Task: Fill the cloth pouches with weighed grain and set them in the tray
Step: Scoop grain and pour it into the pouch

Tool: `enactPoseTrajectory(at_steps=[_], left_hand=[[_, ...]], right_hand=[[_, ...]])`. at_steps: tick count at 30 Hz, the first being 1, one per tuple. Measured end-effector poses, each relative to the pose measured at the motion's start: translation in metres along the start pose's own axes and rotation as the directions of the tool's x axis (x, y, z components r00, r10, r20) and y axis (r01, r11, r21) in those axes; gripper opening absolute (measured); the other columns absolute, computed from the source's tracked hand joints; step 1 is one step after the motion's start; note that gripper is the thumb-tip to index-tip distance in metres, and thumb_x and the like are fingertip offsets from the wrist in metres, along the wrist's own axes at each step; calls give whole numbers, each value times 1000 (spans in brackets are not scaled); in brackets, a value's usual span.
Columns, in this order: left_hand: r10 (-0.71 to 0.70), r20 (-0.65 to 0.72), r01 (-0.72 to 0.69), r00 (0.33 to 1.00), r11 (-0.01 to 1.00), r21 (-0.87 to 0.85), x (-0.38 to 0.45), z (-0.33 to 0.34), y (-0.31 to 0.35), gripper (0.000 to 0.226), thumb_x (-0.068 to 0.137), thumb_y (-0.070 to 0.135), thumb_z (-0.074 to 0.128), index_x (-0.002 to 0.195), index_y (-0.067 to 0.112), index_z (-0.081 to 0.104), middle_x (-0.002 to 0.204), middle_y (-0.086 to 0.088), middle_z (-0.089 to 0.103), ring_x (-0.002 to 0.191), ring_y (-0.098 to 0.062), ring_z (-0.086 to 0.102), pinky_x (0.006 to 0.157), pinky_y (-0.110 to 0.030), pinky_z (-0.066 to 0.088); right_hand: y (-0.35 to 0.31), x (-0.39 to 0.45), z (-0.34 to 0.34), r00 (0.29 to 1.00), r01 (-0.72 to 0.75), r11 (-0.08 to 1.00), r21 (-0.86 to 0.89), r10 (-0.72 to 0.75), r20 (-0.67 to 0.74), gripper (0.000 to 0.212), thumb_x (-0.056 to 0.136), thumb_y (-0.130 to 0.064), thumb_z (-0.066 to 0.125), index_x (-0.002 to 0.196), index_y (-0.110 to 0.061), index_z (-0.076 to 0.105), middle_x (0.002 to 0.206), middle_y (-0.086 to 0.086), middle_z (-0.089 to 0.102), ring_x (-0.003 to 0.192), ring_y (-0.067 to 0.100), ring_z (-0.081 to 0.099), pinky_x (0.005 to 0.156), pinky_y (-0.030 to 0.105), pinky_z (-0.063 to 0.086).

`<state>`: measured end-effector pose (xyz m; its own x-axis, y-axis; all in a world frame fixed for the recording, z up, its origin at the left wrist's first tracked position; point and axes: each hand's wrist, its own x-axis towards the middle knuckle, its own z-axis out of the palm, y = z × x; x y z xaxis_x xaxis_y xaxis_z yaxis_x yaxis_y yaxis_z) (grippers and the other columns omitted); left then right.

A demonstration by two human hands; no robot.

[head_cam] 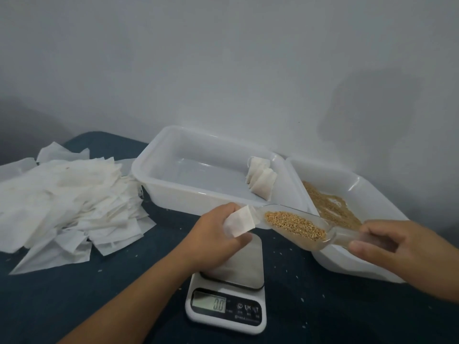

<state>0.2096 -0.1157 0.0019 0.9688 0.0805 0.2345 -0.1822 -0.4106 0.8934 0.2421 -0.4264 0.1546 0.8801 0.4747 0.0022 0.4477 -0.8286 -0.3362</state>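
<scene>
Pouch sits above the scale, pinched in your left hand, mouth turned toward the scoop so grain can slide in. Your right hand grips the scoop's handle, lip seemingly just at the opening. It looks white, flat and unfilled.
</scene>
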Motion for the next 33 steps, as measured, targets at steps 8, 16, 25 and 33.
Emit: enactPoseTrajectory(at_steps=[8,16,25,33], left_hand=[[51,22,-51,998,999,15,-2,0,2,23,86,35,77,95,43,57,101,27,60,96,3,58,75,-15,43],[114,24,-115,993,993,28,-4,2,4,22,86,34,79,93,42,59,103,26,61,98,1,59,76,-10,43],[118,38,-120,992,991,63,-3,2,3,25,87,36,79,95,47,58,103,24,63,102,3,58,78,-6,42],[69,62,-74,996,995,74,-2,4,1,22,89,44,75,98,50,56,105,24,63,105,10,53,78,-9,44]], right_hand=[[-16,4,-6,999,14,998,-64,-12,33,71,61,-101,49,89,-40,73,64,-8,64,58,14,60,56,29,46],[-25,14,-16,997,52,990,-129,-43,71,76,61,-103,49,88,-36,75,65,-8,64,59,13,59,56,24,43],[-43,22,-27,992,55,989,-134,-38,124,70,58,-98,56,86,-37,76,60,-9,63,53,5,56,54,18,44],[-56,24,-34,993,50,979,-198,-26,119,74,55,-105,48,88,-45,75,63,-10,65,56,9,60,51,21,44]])
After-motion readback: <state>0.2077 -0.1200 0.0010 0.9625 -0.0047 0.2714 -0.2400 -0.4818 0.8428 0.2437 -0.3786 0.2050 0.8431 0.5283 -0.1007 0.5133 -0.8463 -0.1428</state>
